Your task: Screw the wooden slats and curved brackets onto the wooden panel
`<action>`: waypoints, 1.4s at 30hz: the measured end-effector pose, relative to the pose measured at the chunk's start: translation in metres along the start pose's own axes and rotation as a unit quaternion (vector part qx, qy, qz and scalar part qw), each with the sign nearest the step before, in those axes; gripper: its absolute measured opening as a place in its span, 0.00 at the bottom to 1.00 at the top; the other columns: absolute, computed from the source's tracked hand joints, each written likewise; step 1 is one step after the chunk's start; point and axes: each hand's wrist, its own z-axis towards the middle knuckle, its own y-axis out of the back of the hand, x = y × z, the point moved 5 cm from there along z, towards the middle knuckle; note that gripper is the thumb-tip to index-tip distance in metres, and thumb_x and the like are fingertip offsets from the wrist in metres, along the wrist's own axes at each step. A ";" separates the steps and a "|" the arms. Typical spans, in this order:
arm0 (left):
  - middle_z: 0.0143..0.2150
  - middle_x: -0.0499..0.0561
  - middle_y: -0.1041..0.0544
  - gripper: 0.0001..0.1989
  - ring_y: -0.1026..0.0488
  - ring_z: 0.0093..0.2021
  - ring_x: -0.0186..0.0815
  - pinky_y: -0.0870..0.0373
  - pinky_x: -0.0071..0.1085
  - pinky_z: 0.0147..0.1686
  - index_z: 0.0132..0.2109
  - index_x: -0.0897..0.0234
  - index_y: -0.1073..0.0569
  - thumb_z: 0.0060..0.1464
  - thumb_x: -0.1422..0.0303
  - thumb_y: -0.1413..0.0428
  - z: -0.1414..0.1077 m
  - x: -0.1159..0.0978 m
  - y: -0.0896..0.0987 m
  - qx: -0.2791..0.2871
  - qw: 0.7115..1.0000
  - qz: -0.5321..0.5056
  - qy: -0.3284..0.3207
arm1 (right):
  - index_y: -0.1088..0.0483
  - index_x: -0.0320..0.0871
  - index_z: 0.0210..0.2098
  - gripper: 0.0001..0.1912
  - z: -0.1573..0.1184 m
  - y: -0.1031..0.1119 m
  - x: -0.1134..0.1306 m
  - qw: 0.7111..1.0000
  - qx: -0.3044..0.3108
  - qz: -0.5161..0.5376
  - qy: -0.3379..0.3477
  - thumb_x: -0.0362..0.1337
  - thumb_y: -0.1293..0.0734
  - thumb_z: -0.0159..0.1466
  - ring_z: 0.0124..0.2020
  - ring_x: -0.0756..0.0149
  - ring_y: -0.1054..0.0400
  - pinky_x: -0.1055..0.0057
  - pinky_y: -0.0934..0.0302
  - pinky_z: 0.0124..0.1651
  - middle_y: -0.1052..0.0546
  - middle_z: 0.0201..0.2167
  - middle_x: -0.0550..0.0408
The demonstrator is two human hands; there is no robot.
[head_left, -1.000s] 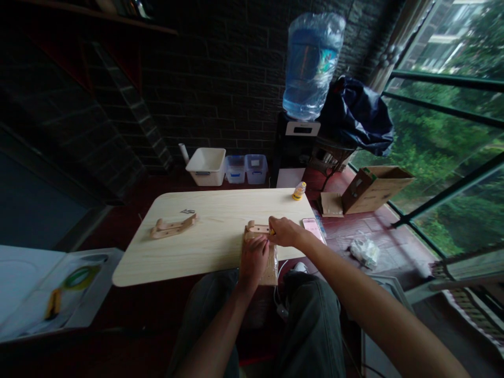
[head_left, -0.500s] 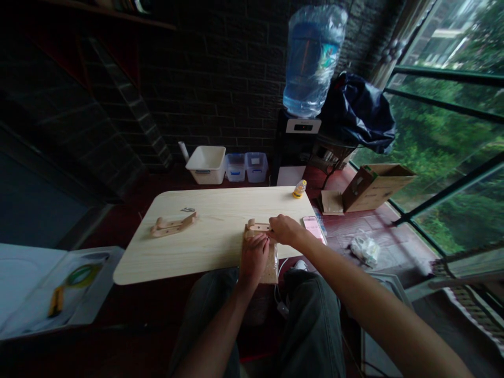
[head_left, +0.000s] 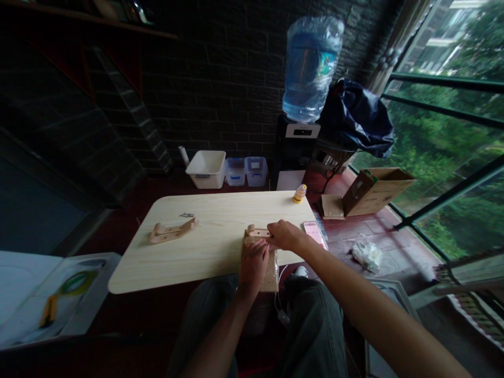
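A small light-wood piece with holes and a curled end lies on a plastic-wrapped tan block at the table's near edge. My right hand is closed on the piece's right end; anything else inside its fingers is hidden. With fingers bent together, my left hand presses against the wooden piece's near side, over the block. Further left on the table rest similar curved wooden pieces, close together, and some small dark metal parts just beyond them.
The pale wooden table carries a yellow-capped bottle and a phone at its right end. Bins and a water dispenser stand behind it. A cardboard box is on the floor at right; a white case sits at left.
The view has tilted slightly upward, so the scene sits a little lower. Both hands keep nearly the same places on the wooden piece.
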 end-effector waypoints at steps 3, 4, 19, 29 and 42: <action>0.48 0.55 0.18 0.08 0.22 0.52 0.43 0.25 0.46 0.56 0.47 0.61 0.22 0.64 0.72 0.45 0.000 0.001 0.000 -0.004 1.000 -0.002 0.006 | 0.27 0.34 0.53 0.21 0.007 -0.003 -0.002 1.000 0.006 0.003 -0.018 0.45 0.38 0.71 0.51 0.51 0.23 0.65 0.31 0.48 0.21 0.49 0.35; 0.48 0.55 0.18 0.08 0.22 0.51 0.43 0.25 0.46 0.56 0.46 0.61 0.22 0.64 0.72 0.45 0.000 0.001 -0.001 -0.004 1.000 -0.005 0.008 | 0.28 0.33 0.53 0.21 0.007 -0.003 -0.002 1.000 0.007 0.007 -0.016 0.44 0.37 0.70 0.51 0.51 0.23 0.65 0.31 0.48 0.20 0.48 0.34; 0.48 0.56 0.18 0.09 0.22 0.51 0.43 0.26 0.46 0.56 0.48 0.62 0.22 0.64 0.72 0.45 -0.003 0.005 -0.006 -0.012 1.000 -0.002 0.001 | 0.25 0.33 0.50 0.16 0.002 0.005 0.012 0.996 -0.001 -0.062 0.063 0.37 0.37 0.70 0.49 0.49 0.23 0.61 0.29 0.48 0.19 0.46 0.35; 0.49 0.56 0.18 0.08 0.22 0.52 0.43 0.25 0.44 0.55 0.46 0.62 0.21 0.64 0.71 0.44 -0.004 0.004 -0.005 -0.014 1.000 -0.006 0.009 | 0.26 0.30 0.52 0.23 0.019 0.001 0.005 0.999 0.029 -0.028 0.005 0.43 0.31 0.65 0.49 0.49 0.22 0.64 0.29 0.47 0.20 0.48 0.31; 0.49 0.55 0.18 0.09 0.21 0.52 0.42 0.26 0.46 0.57 0.48 0.60 0.22 0.65 0.72 0.45 -0.004 0.004 -0.003 -0.016 1.000 -0.007 -0.004 | 0.26 0.36 0.52 0.18 0.002 0.010 0.008 0.999 -0.017 -0.037 0.004 0.41 0.34 0.69 0.49 0.49 0.22 0.62 0.29 0.46 0.20 0.46 0.33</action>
